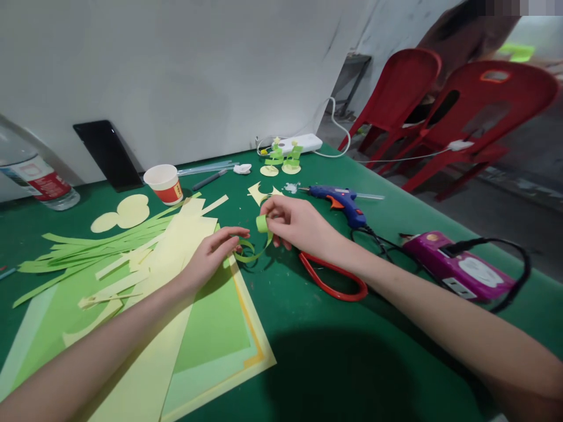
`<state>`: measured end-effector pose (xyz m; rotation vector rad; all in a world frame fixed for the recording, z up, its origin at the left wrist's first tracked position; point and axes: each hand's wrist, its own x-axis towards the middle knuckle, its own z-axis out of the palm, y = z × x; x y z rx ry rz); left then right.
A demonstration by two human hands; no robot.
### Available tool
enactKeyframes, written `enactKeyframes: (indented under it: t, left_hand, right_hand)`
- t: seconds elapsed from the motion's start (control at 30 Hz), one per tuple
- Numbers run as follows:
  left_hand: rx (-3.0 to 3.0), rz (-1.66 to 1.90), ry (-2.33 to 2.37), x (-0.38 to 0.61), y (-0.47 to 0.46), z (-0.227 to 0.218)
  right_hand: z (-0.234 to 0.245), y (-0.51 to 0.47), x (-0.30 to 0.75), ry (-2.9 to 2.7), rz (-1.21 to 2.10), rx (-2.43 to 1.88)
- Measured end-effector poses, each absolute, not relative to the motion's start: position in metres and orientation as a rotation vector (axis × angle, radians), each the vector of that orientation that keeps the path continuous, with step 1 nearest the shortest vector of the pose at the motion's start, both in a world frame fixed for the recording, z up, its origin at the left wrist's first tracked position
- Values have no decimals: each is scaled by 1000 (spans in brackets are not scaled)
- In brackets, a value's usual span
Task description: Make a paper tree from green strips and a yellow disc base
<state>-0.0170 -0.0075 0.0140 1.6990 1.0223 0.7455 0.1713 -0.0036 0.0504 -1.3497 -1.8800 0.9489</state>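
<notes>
My right hand is closed, its fingertips pinching a curled light-green paper strip. The strip loops down and to the left, towards my left hand. That hand has its fingers stretched out beside the loose curl; whether they touch it I cannot tell. Below my right wrist lie scissors with a red handle, their blades hidden. Pale yellow paper scraps sit just behind my right hand. Under my left arm, a long pale yellow paper strip covers part of stacked green sheets.
A blue glue gun and a purple power socket with cables lie to the right. Behind are small paper figures, a white power strip, a paper cup, a phone and a bottle. Red chairs stand beyond.
</notes>
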Motion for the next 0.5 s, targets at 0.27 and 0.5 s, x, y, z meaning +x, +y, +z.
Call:
enactKeyframes:
  t: [0.27,0.5]
  left_hand:
    - [1672,804,882,-17,-2,3]
    - [1692,865,898,-17,-2,0]
  right_hand:
    - [45,6,173,-1659,1093,-1357]
    - [52,1,177,-1840,1026,-1432]
